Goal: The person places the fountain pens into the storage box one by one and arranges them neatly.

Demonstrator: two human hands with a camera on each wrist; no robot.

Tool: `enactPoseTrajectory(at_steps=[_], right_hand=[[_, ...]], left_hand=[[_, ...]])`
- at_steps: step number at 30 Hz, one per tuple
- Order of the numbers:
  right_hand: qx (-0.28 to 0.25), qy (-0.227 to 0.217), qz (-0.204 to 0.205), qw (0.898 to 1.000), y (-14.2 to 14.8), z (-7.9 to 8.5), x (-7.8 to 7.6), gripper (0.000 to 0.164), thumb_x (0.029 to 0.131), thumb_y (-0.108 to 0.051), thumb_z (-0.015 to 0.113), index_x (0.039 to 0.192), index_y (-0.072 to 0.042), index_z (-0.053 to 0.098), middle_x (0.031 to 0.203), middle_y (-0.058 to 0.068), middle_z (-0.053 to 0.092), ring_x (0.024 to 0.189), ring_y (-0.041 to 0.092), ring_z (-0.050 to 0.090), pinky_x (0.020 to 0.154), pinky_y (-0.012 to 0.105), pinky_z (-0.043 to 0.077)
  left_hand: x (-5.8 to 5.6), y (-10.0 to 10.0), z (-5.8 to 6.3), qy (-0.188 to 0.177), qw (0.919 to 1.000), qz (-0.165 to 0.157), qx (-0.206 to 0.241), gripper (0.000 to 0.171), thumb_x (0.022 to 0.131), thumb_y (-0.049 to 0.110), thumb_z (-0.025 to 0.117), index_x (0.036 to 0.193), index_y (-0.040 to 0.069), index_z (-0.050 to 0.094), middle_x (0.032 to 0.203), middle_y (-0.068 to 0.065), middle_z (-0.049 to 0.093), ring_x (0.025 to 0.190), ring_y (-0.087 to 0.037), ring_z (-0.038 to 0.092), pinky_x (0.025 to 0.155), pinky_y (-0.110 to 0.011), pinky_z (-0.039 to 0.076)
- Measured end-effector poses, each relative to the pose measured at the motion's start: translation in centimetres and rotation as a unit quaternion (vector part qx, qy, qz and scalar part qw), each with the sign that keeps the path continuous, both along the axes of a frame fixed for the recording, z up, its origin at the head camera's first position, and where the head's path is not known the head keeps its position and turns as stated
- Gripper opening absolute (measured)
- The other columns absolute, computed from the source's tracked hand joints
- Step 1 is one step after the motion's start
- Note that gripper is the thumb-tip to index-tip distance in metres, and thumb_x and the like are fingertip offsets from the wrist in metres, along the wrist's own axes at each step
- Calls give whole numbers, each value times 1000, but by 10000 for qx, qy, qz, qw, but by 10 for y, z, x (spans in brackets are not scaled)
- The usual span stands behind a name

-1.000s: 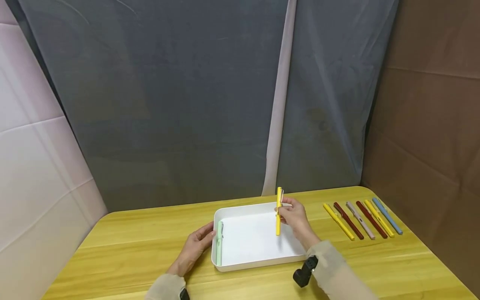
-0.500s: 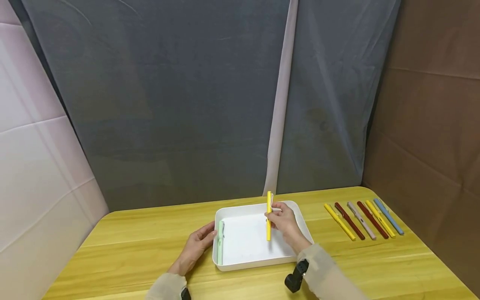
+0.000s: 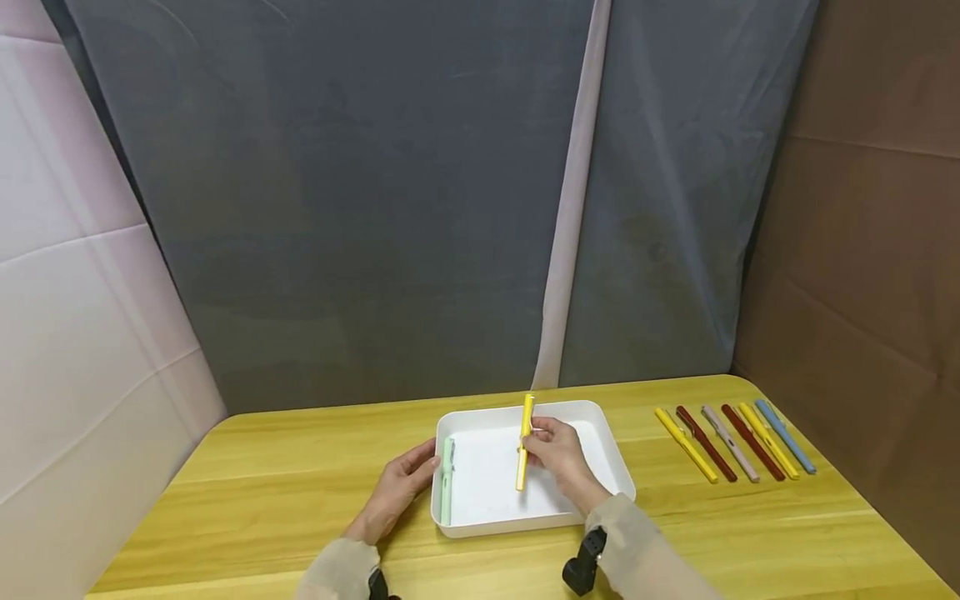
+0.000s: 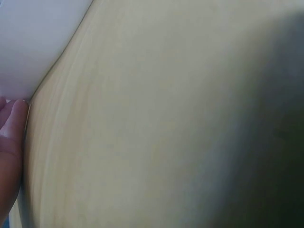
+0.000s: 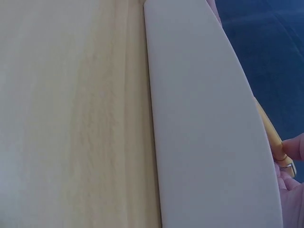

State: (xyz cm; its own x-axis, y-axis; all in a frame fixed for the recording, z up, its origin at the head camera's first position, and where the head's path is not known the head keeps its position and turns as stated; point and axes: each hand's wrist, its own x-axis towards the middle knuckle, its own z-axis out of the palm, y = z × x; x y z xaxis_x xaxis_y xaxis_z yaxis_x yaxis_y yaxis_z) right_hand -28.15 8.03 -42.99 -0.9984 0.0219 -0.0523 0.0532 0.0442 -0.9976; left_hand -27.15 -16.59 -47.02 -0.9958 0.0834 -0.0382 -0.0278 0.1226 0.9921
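Head, right hand [image 3: 561, 458]: thumb and fingers pinched on yellow pen [image 3: 527, 423].
Head, yellow pen: over the tray [image 3: 517, 528], near mid-width; shadow on tray floor just below its near end.
Head, left hand [image 3: 397, 492]: fingers relaxed, not gripping; fingertips touching tray's left wall.
Head, green pen [image 3: 447, 492]: lying in tray, along left wall.
Head, row on desk [image 3: 277, 500]: slanted side by side right of tray, left to right: spare yellow pen [image 3: 686, 444], red pen [image 3: 707, 443], grey pen [image 3: 730, 443], second red, second yellow, blue pen [image 3: 786, 437].
Lettering: any on the pens too small to read.
Left wrist, left hand: at left edge, fingertips at the white tray wall; right side dark, blurred.
Right wrist, yellow pen: pinched beyond tray rim; metal clip [image 5: 288, 167] by the fingers.
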Motion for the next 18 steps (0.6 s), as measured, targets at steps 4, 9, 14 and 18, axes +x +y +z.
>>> enactPoseTrajectory(at_steps=[4,9,14,18], right_hand=[[94,16,75,9999,-6,-1,1,43,86,5,61,128,15,53,92,14,66,71,9,63,66,26,60],[242,-17,186,9995,-16,0,4,43,87,3,61,128,14,54,90,11,63,72,8,62,67,28,61],[368,13,460,9983,-30,-4,6,40,86,4,61,124,16,55,85,9,63,68,7,60,63,25,60],[655,-138,637,9957,-42,-5,9,40,86,3,61,124,14,57,84,9,64,64,7,59,58,21,58]], left_hand=[[0,-1,-1,-27,10000,-47,39,56,98,22,59,145,-2,42,151,-23,43,137,-36,45,109,-40,46],[1,-3,-1,277,9992,-270,-65,66,96,34,61,145,-5,40,150,-26,42,134,-31,50,104,-33,51],[1,-4,-2,182,9996,-217,-62,63,97,31,60,146,-4,40,151,-26,41,135,-32,49,106,-35,49],[1,-2,-1,-3,10000,-63,-15,52,100,18,56,145,-4,42,150,-24,43,137,-36,45,109,-40,46]])
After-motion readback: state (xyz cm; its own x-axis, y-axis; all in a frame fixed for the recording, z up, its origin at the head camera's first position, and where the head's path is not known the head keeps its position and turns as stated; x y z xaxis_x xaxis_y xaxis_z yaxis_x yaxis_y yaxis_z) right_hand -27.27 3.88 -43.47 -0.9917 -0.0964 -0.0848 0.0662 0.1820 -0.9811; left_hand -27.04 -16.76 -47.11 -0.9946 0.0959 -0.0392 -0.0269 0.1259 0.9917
